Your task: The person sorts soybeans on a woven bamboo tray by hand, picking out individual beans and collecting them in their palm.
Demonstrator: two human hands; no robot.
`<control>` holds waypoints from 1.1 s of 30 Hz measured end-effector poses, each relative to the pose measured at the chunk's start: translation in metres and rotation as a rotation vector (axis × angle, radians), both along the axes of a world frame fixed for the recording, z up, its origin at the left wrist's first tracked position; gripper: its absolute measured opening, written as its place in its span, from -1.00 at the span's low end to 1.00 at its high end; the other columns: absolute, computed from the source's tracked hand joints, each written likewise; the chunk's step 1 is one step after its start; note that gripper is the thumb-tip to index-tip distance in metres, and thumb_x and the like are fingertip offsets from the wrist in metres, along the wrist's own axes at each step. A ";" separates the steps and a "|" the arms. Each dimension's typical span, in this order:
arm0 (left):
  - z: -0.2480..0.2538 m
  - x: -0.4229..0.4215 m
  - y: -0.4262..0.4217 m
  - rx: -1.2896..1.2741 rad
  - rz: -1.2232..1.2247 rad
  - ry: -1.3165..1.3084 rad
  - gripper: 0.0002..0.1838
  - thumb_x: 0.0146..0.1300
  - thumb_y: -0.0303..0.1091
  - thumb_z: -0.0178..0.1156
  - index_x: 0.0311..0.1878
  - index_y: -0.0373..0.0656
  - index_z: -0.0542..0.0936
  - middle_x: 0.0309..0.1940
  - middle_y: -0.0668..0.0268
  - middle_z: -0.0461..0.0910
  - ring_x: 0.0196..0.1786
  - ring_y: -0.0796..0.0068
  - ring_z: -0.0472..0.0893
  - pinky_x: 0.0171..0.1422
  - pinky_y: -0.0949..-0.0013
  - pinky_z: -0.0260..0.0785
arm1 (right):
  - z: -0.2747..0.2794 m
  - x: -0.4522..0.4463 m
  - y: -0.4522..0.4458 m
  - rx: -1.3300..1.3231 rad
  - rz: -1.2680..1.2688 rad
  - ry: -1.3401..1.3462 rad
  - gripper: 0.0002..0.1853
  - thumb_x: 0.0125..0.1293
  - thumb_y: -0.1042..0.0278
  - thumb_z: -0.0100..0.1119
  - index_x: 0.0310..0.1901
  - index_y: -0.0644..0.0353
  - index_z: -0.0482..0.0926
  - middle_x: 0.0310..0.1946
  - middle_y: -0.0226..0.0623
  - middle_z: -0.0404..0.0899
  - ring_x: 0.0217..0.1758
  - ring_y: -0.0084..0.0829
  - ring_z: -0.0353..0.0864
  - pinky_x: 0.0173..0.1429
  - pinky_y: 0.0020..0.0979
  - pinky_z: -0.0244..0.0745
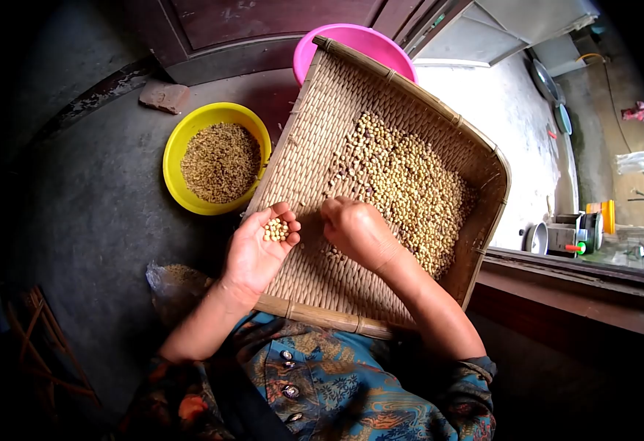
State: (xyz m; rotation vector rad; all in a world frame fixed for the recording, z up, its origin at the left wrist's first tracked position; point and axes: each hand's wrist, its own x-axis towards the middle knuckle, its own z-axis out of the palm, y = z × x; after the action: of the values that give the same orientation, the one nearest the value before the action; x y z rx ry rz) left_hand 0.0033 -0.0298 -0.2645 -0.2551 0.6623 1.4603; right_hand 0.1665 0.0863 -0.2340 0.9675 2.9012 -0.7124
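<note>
A woven tray [303,184] with a wooden rim rests tilted across my lap. Pale beans [410,187], with some dark ones among them, lie heaped toward its right side. Palm up over the tray's left edge, my left hand [258,246] cups a small pile of pale beans [276,230] in its curled fingers. My right hand [357,229] is closed just above the tray, at the left border of the heap; its fingertips are hidden, so what they hold cannot be made out.
A yellow bowl [172,165] of brownish beans stands on the floor at the left. A pink basin [362,37] sits behind the tray, a brick [164,96] near the door, and a plastic bag [179,287] beside my left forearm. A doorway sill [572,294] runs at the right.
</note>
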 end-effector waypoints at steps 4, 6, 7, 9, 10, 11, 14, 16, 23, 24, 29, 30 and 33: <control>0.005 0.005 0.001 -0.020 0.016 0.009 -0.76 0.42 -0.33 -0.01 -0.01 -0.29 0.49 -0.17 0.19 0.54 -0.09 0.29 0.54 0.07 0.25 0.46 | 0.050 0.000 0.000 -0.485 -0.176 0.262 -0.91 0.13 0.60 0.20 -0.29 0.29 0.57 -0.37 -0.07 0.62 -0.33 -0.11 0.67 -0.23 -0.23 0.58; 0.006 0.004 0.001 -0.029 0.024 0.022 -0.77 0.41 -0.33 -0.01 -0.02 -0.27 0.49 -0.20 0.21 0.53 -0.11 0.31 0.53 0.03 0.27 0.46 | 0.045 0.002 0.000 -0.346 -0.187 0.304 -0.90 0.14 0.57 0.21 -0.28 0.30 0.57 -0.34 -0.06 0.62 -0.33 -0.10 0.67 -0.22 -0.22 0.59; 0.006 0.003 0.001 -0.008 0.038 0.022 -0.78 0.41 -0.33 0.00 -0.02 -0.26 0.49 -0.21 0.21 0.52 -0.12 0.31 0.53 0.01 0.28 0.45 | 0.041 0.003 0.001 -0.274 -0.190 0.324 -0.90 0.15 0.56 0.22 -0.28 0.31 0.57 -0.33 -0.06 0.62 -0.33 -0.09 0.67 -0.22 -0.22 0.59; 0.005 0.000 0.001 0.033 0.068 0.021 -0.78 0.41 -0.32 0.00 -0.03 -0.25 0.49 -0.23 0.23 0.52 -0.14 0.33 0.52 -0.02 0.30 0.44 | 0.026 0.006 0.004 -0.083 -0.132 0.168 -0.87 0.19 0.56 0.24 -0.22 0.32 0.59 -0.30 -0.12 0.63 -0.34 -0.26 0.69 -0.23 -0.34 0.62; 0.006 0.000 0.001 0.020 0.087 0.019 -0.79 0.41 -0.31 0.01 -0.05 -0.24 0.49 -0.25 0.24 0.51 -0.16 0.35 0.50 -0.05 0.31 0.42 | 0.018 0.006 0.004 -0.024 -0.114 0.124 -0.88 0.20 0.54 0.23 -0.22 0.32 0.59 -0.31 -0.11 0.63 -0.34 -0.25 0.69 -0.24 -0.33 0.62; 0.006 -0.001 0.000 0.019 0.096 0.022 -0.79 0.41 -0.31 0.01 -0.05 -0.24 0.49 -0.25 0.24 0.51 -0.16 0.35 0.50 -0.05 0.31 0.42 | 0.015 0.004 0.003 0.034 -0.098 0.079 -0.88 0.22 0.52 0.22 -0.22 0.32 0.59 -0.32 -0.11 0.63 -0.35 -0.25 0.69 -0.26 -0.32 0.61; 0.007 -0.001 0.000 0.012 0.110 0.029 -0.79 0.42 -0.31 0.01 -0.04 -0.24 0.49 -0.25 0.24 0.51 -0.16 0.35 0.50 -0.04 0.31 0.42 | 0.010 -0.003 0.004 0.042 -0.064 0.073 -0.92 0.27 0.49 0.15 -0.29 0.32 0.58 -0.36 -0.09 0.60 -0.39 -0.19 0.66 -0.30 -0.27 0.60; 0.008 0.000 0.000 0.000 0.104 0.034 -0.79 0.42 -0.30 0.00 -0.04 -0.23 0.49 -0.25 0.25 0.51 -0.16 0.35 0.50 -0.04 0.31 0.42 | 0.007 -0.011 0.003 0.041 0.025 0.006 -0.94 0.24 0.53 0.10 -0.28 0.31 0.54 -0.35 -0.07 0.58 -0.42 -0.15 0.64 -0.30 -0.25 0.61; 0.004 -0.004 -0.002 0.016 0.116 0.022 -0.78 0.42 -0.30 0.00 -0.03 -0.24 0.49 -0.25 0.24 0.51 -0.16 0.35 0.51 -0.03 0.30 0.43 | 0.007 -0.013 -0.001 -0.027 0.021 0.056 -0.94 0.11 0.54 0.12 -0.35 0.29 0.50 -0.42 -0.09 0.59 -0.39 -0.16 0.66 -0.28 -0.22 0.60; 0.003 -0.004 -0.002 0.020 0.119 0.017 -0.78 0.42 -0.30 0.00 -0.03 -0.24 0.49 -0.25 0.24 0.51 -0.16 0.35 0.51 -0.03 0.30 0.43 | 0.014 -0.013 -0.007 -0.135 0.022 0.082 -0.96 0.10 0.54 0.14 -0.38 0.27 0.50 -0.43 -0.09 0.59 -0.40 -0.15 0.65 -0.27 -0.22 0.60; 0.001 -0.003 -0.001 0.036 0.128 0.008 -0.78 0.42 -0.31 0.00 -0.04 -0.25 0.49 -0.25 0.24 0.52 -0.17 0.35 0.51 -0.03 0.29 0.44 | -0.009 -0.013 -0.038 0.027 0.116 0.015 -0.95 0.19 0.53 0.07 -0.31 0.28 0.47 -0.44 -0.12 0.56 -0.45 -0.19 0.65 -0.30 -0.25 0.62; -0.001 -0.004 -0.001 0.040 0.127 0.006 -0.78 0.42 -0.31 0.00 -0.04 -0.25 0.49 -0.25 0.24 0.52 -0.17 0.35 0.51 -0.03 0.29 0.44 | -0.008 -0.013 -0.038 0.049 0.154 -0.019 -0.94 0.21 0.52 0.06 -0.30 0.29 0.46 -0.44 -0.12 0.55 -0.46 -0.19 0.65 -0.32 -0.26 0.62; -0.002 -0.007 -0.002 0.046 0.131 0.007 -0.79 0.41 -0.32 0.01 -0.04 -0.25 0.49 -0.25 0.24 0.52 -0.16 0.35 0.51 -0.02 0.29 0.43 | 0.000 -0.015 -0.043 0.160 0.284 -0.120 -0.91 0.22 0.49 0.05 -0.25 0.28 0.45 -0.43 -0.19 0.50 -0.45 -0.28 0.64 -0.39 -0.34 0.61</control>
State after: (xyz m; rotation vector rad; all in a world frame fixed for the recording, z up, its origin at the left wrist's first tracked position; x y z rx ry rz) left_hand -0.0033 -0.0318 -0.2670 -0.2621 0.6265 1.6005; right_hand 0.1511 0.0432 -0.2337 0.5633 2.9348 -0.3974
